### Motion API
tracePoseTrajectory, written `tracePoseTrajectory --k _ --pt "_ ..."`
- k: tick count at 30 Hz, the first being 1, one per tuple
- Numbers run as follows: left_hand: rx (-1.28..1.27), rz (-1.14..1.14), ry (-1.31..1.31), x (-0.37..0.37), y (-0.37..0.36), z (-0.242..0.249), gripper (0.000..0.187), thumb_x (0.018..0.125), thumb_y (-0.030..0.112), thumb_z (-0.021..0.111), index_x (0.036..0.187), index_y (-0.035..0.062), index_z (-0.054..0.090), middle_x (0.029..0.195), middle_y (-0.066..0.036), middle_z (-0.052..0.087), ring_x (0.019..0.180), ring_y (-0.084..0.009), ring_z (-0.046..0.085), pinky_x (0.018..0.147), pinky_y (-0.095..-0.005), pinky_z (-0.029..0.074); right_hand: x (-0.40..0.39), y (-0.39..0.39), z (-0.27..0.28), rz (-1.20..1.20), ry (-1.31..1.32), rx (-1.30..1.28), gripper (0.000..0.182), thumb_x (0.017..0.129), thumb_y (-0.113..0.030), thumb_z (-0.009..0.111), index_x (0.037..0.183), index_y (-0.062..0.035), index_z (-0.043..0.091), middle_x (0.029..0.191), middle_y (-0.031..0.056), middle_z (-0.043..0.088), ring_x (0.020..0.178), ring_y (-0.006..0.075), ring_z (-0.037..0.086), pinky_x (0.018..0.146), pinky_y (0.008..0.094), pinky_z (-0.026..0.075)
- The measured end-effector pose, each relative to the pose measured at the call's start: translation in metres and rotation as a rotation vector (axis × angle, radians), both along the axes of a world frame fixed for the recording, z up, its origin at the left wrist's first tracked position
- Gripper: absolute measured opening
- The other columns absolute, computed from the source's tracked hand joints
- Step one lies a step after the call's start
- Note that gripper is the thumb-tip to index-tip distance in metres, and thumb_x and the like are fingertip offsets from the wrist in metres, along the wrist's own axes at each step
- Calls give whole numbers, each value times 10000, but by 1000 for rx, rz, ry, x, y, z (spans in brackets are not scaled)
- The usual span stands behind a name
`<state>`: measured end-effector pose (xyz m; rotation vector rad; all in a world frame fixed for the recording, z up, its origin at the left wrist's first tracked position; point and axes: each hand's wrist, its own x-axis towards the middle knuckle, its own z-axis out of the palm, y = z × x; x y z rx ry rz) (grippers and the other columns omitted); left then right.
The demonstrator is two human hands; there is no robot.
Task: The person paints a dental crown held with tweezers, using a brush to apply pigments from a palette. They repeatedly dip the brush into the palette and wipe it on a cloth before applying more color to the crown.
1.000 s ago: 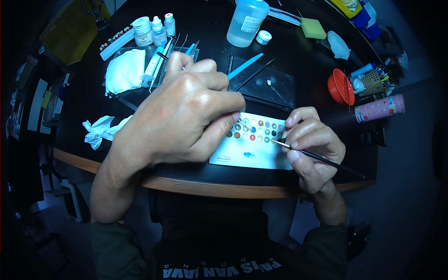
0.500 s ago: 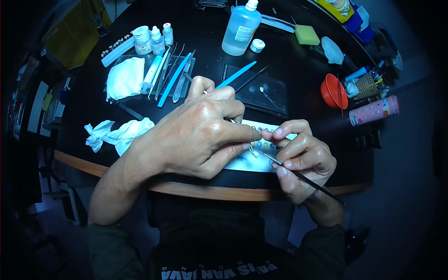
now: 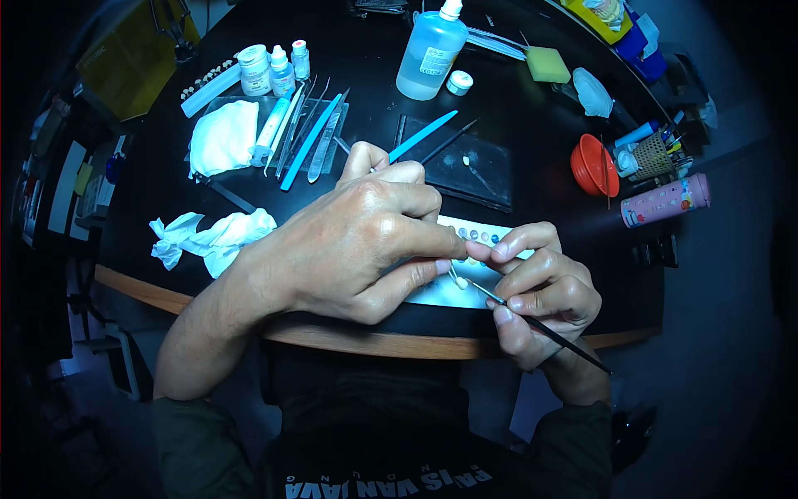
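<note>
My left hand (image 3: pixel 378 233) is closed around metal tweezers (image 3: pixel 453 269), mostly hidden beneath it, with their thin tips at a small cream-coloured tooth crown (image 3: pixel 461 284). Between the fingers of my right hand (image 3: pixel 544 291) is a fine brush (image 3: pixel 565 343) with a dark handle, its tip right at the crown. The index fingertips of both hands meet just above the crown. Under them lies a white palette sheet (image 3: pixel 428 297) with rows of small coloured dots, partly covered by my hands.
A dark tray (image 3: pixel 432 176) with a blue-handled tool (image 3: pixel 422 135) lies beyond my hands. Tools and a folded white cloth (image 3: pixel 223 140) lie at left, near crumpled tissue (image 3: pixel 218 237). Farther back stands a clear bottle (image 3: pixel 432 54); a red bowl (image 3: pixel 592 166) and pink flask (image 3: pixel 665 201) are at right.
Both hands have shifted slightly right, carrying the crown and tweezer tips a little right and down. The brush tip stays at the crown, and more of the palette's dots show.
</note>
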<state>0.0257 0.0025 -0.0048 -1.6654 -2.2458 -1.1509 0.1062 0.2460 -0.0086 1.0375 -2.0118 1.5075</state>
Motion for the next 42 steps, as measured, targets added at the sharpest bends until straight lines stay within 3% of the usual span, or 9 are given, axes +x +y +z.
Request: tracePoseTrajectory --k 35,38,42 --pt "-9 18 24 1 0 -2 283 835 153 752 1103 122 838 776 -24 584 810 -185 514 830 -391 305 -1 2 -2 20 3 3 190 715 66 708 823 -45 598 753 100 687 955 315 689 875 495 639" --pt "11 16 25 2 1 0 180 889 164 727 1021 88 823 752 -49 636 793 -203 529 827 -425 325 0 2 -2 11 5 6 196 710 68 711 823 -47 598 753 97 688 957 313 691 879 494 637" --pt "-4 17 19 1 0 0 207 867 160 738 1040 92 828 763 -43 620 799 -197 523 827 -414 318 1 2 -1 10 -4 33 206 705 73 714 823 -49 598 753 96 688 967 312 695 891 492 633"
